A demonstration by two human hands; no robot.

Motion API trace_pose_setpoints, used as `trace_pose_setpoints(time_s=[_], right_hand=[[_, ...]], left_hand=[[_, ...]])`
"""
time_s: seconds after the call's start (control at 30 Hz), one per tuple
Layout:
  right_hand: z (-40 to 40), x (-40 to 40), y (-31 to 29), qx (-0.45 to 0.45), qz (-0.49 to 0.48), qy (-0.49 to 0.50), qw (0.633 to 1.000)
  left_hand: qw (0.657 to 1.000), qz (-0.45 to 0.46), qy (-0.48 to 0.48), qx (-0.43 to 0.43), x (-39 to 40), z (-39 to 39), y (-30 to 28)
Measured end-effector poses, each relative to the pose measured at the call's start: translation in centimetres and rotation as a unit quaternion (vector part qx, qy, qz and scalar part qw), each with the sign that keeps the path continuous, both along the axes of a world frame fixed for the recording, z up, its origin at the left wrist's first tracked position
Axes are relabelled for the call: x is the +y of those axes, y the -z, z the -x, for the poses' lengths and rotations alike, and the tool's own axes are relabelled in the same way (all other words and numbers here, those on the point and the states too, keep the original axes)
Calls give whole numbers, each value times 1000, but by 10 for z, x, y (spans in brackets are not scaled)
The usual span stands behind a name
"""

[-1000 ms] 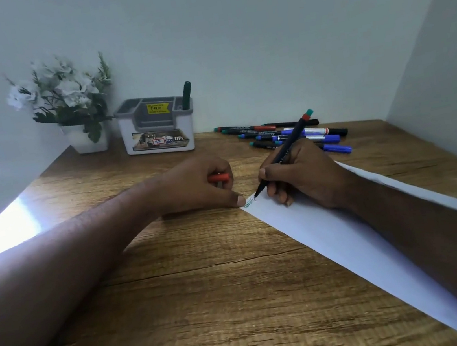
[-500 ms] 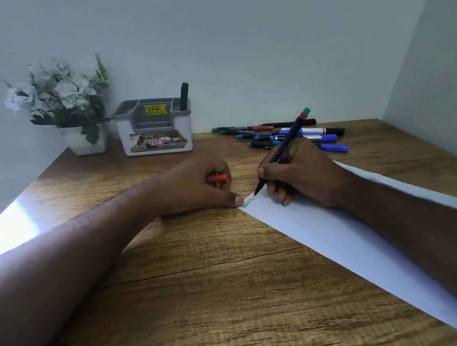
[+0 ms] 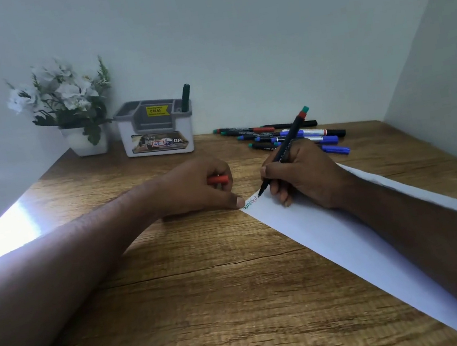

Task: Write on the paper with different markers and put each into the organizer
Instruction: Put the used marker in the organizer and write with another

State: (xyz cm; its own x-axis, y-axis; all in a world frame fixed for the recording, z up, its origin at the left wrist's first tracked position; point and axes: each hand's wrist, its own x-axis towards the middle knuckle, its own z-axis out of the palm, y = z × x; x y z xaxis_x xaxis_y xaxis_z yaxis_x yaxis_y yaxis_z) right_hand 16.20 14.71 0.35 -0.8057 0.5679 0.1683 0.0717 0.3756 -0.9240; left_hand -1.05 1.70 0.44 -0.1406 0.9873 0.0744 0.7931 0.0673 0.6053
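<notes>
My right hand (image 3: 304,174) grips a black marker (image 3: 290,140) with a red and green end, its tip touching the white paper (image 3: 334,234) near the top left corner, beside small coloured writing (image 3: 250,202). My left hand (image 3: 202,185) holds a red marker cap (image 3: 218,179) in curled fingers while its thumb presses the paper's corner. A grey and white organizer (image 3: 155,127) stands at the back with one dark green marker (image 3: 185,97) upright in its right compartment. Several capped markers (image 3: 284,135) lie in a pile behind my right hand.
A white pot of white flowers (image 3: 69,104) stands left of the organizer against the back wall. White walls close in the wooden desk (image 3: 212,308) at the back and on the right. Bright light falls on the desk's left edge.
The marker tip has moved slightly right along the paper as the writing grew. My left hand stays in place with the cap.
</notes>
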Motion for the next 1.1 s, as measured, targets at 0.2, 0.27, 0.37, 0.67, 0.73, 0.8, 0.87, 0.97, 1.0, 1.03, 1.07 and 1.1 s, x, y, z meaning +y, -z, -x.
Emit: trace_pose_setpoints(time_s=[0.2,0.27,0.37,0.67,0.73,0.8,0.87,0.97,1.0,1.03,1.07,1.1], right_hand=[[-2,-2,-2,-7,-7,4,1000],[-2,-2,-2,-5,-5,11,1000],[-3,-4,-1,-5,-21,-6,1000],[-4,-5,-2,0,-36,37,999],[-4,-6,-2,4,-35,30,999],[-4,-6,-1,6,-38,23,999],[-4,-6,-1,3,-44,20,999],[-4,-6,-1,-1,-52,16,998],[-4,-6,-1,-1,-53,15,998],[-4,-6,0,0,-53,13,999],[-4,-5,0,0,-52,12,999],[-4,-6,0,0,-52,12,999]], left_hand=[[1000,3,0,5,-1,0,-1],[1000,3,1,1,-1,-1,-1],[1000,-1,4,-1,0,-2,-2],[1000,8,5,0,0,-2,-2],[1000,9,7,2,0,-2,-3],[1000,6,7,1,0,-2,-3],[1000,5,7,0,0,-1,-2],[1000,4,9,-2,1,-1,-1],[1000,4,8,-2,0,-1,-1],[1000,3,8,-1,0,-1,-1],[1000,3,8,0,0,-1,-1],[1000,4,9,1,-1,-1,-2]])
